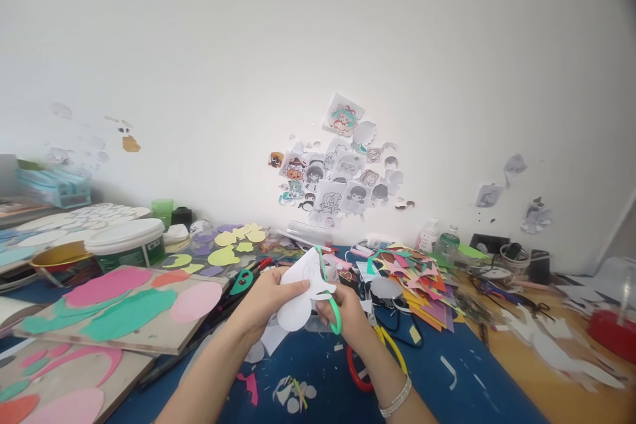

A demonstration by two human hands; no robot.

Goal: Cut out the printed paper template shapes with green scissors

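Near the middle of the view, my left hand is closed on a piece of white paper, thumb on top. The paper has a rounded lower end and a faint drawing on it. On its right side, my right hand is closed round the handles of green scissors. The scissor blades point up and away, along the paper's right edge. Below my right wrist, a red and yellow pair of scissors lies on the blue mat.
Boards with pink and green cutouts lie at the left, near a white-lidded tub. Coloured paper scraps are heaped right of centre. Small scraps lie in front. Drawings hang on the wall.
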